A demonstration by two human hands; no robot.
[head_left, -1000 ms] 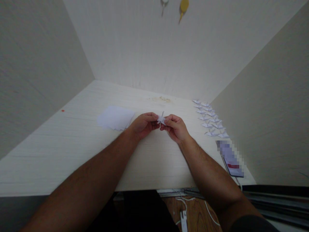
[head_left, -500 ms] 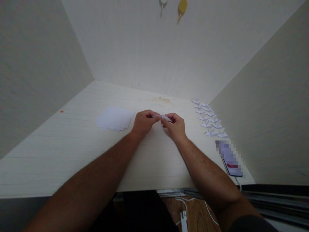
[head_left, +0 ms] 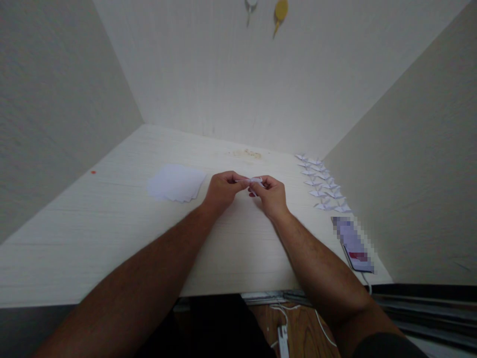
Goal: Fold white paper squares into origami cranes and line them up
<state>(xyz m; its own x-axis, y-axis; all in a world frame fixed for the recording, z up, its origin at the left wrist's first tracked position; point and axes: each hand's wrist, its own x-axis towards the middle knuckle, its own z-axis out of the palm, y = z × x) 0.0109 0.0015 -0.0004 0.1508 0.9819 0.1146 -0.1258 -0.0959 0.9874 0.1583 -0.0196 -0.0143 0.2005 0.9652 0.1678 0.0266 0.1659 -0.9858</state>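
A small folded piece of white paper [head_left: 256, 180] is pinched between my two hands above the middle of the table. My left hand [head_left: 224, 188] is closed on its left end, thumb against fingers. My right hand [head_left: 272, 191] grips the other end, and its fingers hide part of the folds. To the left of my hands lies a loose stack of white paper sheets [head_left: 175, 183]. Over on the right, several white paper cranes [head_left: 316, 192] stand in two rows along the side panel.
A phone [head_left: 354, 243] with a cable lies near the table's right front edge. Pale panels enclose the table [head_left: 122, 214] at the back and both sides. A yellow hook [head_left: 281, 10] hangs on the back panel. Below, a power strip [head_left: 283, 340] rests on the floor.
The folded paper has shifted in my right fingers, and a flap now points down below them. Both hands stay in nearly the same place.
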